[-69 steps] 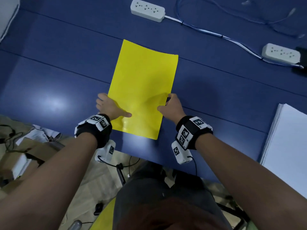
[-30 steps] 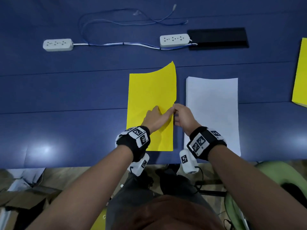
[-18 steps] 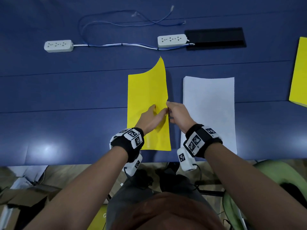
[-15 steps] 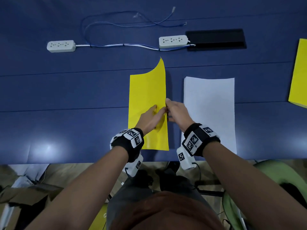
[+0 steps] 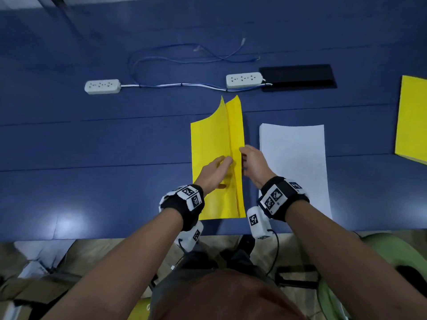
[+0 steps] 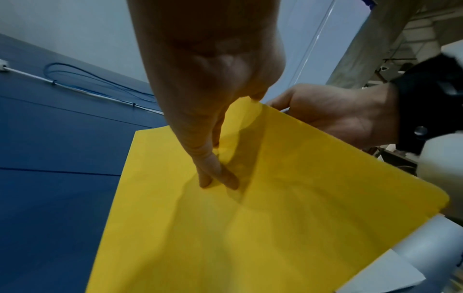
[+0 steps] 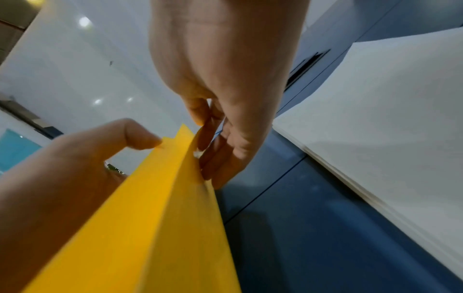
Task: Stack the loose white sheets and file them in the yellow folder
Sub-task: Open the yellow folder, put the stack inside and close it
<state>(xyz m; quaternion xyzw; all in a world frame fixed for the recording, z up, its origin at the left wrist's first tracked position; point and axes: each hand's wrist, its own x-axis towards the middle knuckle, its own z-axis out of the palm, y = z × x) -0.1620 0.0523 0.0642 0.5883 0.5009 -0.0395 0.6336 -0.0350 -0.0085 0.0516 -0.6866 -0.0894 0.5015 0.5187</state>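
We have the yellow folder [image 5: 209,158] lying near the front edge of the blue table [image 5: 92,146], roughly at its middle, with its right-hand side lifted so that two yellow leaves stand up and part slightly along that edge. Our left hand [image 5: 213,173] lies on the folder's flat leaf, its fingers [image 6: 218,174] stretched out straight and pressing down on the yellow surface; it grips nothing. Our right hand [image 5: 253,163] is at the raised right edge, and in the right wrist view its fingers [image 7: 213,158] curl against the outer yellow leaf, holding it up beside the left thumb, which touches the inner leaf. How firmly the right fingers pinch the leaf we cannot tell.

The stack of white sheets [image 5: 293,162] lies flat just beside the folder, toward the right, squared up and reaching close to the front edge; neither hand touches it. A second yellow folder [image 5: 413,118] lies at the right edge of the table. Toward the back edge we see two white power strips [image 5: 102,86] [image 5: 243,80] joined by blue and white cables [image 5: 184,58], and a black flat panel [image 5: 298,77] next to the right-hand strip.
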